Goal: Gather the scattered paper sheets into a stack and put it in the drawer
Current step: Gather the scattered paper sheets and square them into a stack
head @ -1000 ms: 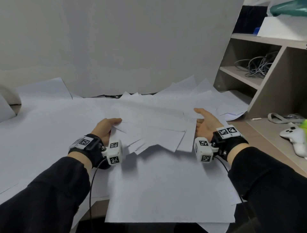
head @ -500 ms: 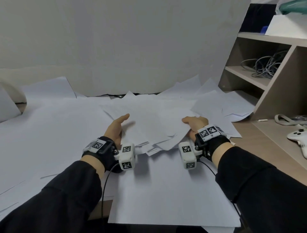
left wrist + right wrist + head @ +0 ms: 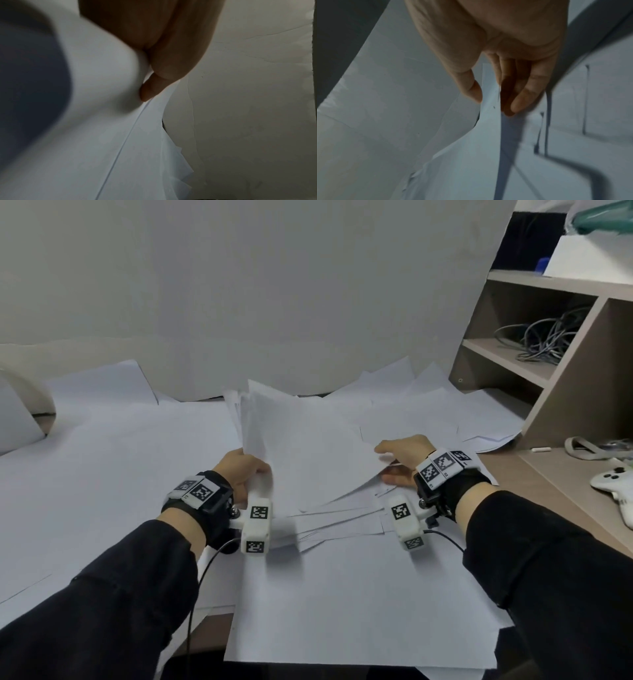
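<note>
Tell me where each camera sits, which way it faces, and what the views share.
Head: worn on the head, looking forward and down at the desk; shows both sleeves, left hand and right hand gripping the paper bundle.
Left wrist: looks along the left hand; thumb and palm against paper, wall beyond.
Right wrist: looks along the right hand; thumb and fingers pinch sheets.
Shared: all three show the same paper bundle; each wrist view repeats a hand seen from the head.
</note>
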Demonstrator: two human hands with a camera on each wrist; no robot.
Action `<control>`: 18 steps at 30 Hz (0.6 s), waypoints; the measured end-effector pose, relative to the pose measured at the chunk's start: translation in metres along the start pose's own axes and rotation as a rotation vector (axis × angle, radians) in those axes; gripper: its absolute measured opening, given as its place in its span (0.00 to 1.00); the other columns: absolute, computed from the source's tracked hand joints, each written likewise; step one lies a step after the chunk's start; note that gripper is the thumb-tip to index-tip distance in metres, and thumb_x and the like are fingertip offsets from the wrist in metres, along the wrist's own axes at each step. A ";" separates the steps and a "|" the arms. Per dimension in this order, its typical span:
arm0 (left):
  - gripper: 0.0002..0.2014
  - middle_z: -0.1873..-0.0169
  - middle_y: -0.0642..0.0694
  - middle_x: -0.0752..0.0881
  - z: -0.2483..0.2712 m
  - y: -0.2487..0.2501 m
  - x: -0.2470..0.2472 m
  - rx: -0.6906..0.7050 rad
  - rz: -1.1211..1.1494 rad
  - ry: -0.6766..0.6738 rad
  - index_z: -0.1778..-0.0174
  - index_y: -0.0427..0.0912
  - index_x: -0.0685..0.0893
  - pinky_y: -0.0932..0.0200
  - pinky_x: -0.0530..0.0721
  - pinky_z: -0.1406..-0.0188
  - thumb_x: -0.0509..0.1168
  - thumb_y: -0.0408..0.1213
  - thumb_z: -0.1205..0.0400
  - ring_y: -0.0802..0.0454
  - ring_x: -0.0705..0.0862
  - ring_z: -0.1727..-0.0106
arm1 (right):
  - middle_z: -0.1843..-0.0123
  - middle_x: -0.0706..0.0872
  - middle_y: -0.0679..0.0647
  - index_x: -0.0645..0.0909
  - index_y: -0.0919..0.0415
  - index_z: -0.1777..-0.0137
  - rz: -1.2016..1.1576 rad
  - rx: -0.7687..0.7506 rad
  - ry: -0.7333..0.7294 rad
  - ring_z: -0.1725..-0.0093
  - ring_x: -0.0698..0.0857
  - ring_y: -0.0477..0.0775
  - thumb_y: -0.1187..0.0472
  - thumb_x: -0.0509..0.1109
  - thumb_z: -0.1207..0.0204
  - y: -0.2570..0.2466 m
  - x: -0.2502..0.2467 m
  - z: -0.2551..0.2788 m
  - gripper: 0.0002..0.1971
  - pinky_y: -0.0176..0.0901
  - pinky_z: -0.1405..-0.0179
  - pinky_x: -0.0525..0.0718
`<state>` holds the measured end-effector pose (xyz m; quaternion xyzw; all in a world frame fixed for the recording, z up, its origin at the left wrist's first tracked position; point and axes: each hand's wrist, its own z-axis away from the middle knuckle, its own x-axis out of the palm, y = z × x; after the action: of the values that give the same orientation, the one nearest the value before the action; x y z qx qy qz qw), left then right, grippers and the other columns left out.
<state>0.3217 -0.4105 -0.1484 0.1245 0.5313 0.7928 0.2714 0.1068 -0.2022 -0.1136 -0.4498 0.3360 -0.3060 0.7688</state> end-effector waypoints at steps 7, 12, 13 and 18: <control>0.36 0.33 0.37 0.85 0.006 -0.003 -0.006 -0.006 0.101 -0.039 0.25 0.34 0.79 0.36 0.84 0.35 0.81 0.45 0.27 0.35 0.85 0.36 | 0.64 0.84 0.63 0.84 0.72 0.45 0.420 -0.163 0.000 0.79 0.79 0.58 0.74 0.70 0.27 -0.007 0.019 -0.002 0.11 0.39 0.81 0.80; 0.73 0.12 0.48 0.59 -0.003 -0.003 -0.011 -0.135 0.241 -0.129 0.10 0.52 0.54 0.27 0.65 0.21 0.81 0.75 0.50 0.38 0.67 0.15 | 0.65 0.81 0.64 0.83 0.68 0.52 0.481 -0.141 -0.115 0.70 0.79 0.61 0.75 0.70 0.29 -0.004 0.031 0.009 0.07 0.43 0.74 0.76; 0.68 0.14 0.47 0.64 0.009 0.002 -0.009 -0.145 0.268 -0.165 0.11 0.50 0.55 0.29 0.70 0.23 0.79 0.74 0.42 0.39 0.72 0.18 | 0.63 0.81 0.65 0.83 0.67 0.53 0.482 -0.150 -0.109 0.70 0.80 0.62 0.74 0.71 0.30 -0.003 0.033 0.009 0.07 0.44 0.73 0.77; 0.34 0.36 0.35 0.87 0.018 0.009 -0.005 -0.148 0.346 -0.287 0.24 0.40 0.74 0.39 0.91 0.62 0.69 0.60 0.19 0.33 0.93 0.52 | 0.63 0.83 0.64 0.78 0.66 0.57 0.585 -0.171 -0.105 0.78 0.80 0.60 0.72 0.70 0.31 -0.004 0.044 0.012 0.04 0.51 0.69 0.83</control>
<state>0.3315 -0.4019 -0.1326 0.3051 0.3981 0.8386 0.2125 0.1414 -0.2322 -0.1162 -0.4123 0.4353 -0.0188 0.8001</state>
